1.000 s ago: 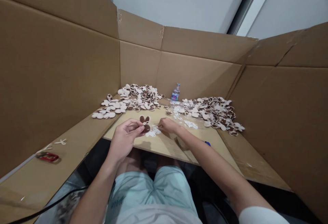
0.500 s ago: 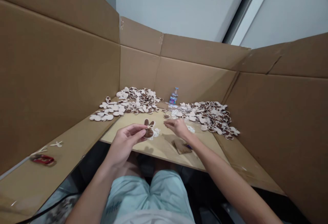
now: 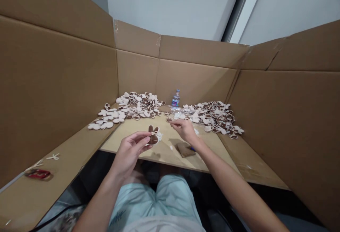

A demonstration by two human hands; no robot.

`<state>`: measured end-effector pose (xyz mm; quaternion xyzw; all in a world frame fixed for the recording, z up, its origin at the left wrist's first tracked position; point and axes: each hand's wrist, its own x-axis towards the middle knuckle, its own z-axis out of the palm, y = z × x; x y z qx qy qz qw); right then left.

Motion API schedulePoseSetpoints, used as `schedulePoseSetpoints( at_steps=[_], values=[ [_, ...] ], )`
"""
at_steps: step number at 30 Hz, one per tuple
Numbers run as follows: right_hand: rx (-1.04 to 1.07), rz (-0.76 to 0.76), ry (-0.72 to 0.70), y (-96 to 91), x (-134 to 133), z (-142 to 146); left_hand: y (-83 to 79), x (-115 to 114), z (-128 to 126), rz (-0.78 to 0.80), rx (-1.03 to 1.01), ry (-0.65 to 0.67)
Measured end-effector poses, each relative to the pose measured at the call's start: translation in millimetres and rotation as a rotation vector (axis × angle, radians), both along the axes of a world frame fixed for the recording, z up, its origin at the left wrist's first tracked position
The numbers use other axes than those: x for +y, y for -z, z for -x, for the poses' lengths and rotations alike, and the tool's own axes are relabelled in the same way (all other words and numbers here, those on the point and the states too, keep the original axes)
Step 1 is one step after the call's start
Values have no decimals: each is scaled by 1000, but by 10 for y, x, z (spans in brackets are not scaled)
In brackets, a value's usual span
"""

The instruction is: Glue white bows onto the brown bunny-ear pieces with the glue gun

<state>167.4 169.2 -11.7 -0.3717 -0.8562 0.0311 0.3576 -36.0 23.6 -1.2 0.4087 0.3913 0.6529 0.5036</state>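
Between thumb and fingers, my left hand [image 3: 132, 148] grips a brown bunny-shaped cutout [image 3: 153, 139] with a pale edge and a small cream bow below its ears. My right hand [image 3: 185, 130] is pinched closed to the right of the bunny, apart from it; whatever its fingertips hold is too small to make out. Small white pieces [image 3: 159, 136] lie on the board behind the bunny. Below my right hand are a little white scrap [image 3: 171, 147] and a brown square pad [image 3: 185, 150], with something blue at the pad's edge, partly behind my wrist.
Heaps of bunny cutouts lie at the back left [image 3: 140, 103] and back right [image 3: 215, 117]. A plastic bottle [image 3: 175, 98] stands between them. Cardboard walls [image 3: 196, 62] surround the wooden board [image 3: 127, 133]. A red-handled tool [image 3: 39, 174] and a cream bow [image 3: 53, 157] rest on the left ledge.
The view has shifted slightly. Both hands keep nearly the same pose, the left still gripping the bunny cutout. A little white scrap now shows on the board below my right hand.
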Motion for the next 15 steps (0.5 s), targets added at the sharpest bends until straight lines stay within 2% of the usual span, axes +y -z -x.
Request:
schedulePoseSetpoints(
  at_steps=[4, 7, 9, 15],
  values=[
    [261, -123, 3, 57, -483, -163, 7, -57, -95, -33, 11, -37],
    [413, -154, 1, 81, -850, -236, 19, -119, -190, -63, 32, -39],
    [586, -84, -25, 66, -1067, -247, 30, -160, -255, -85, 52, -38],
    [1015, 281, -16, -6, -1538, -157, 81, -242, -396, -129, 118, -11]
  ],
)
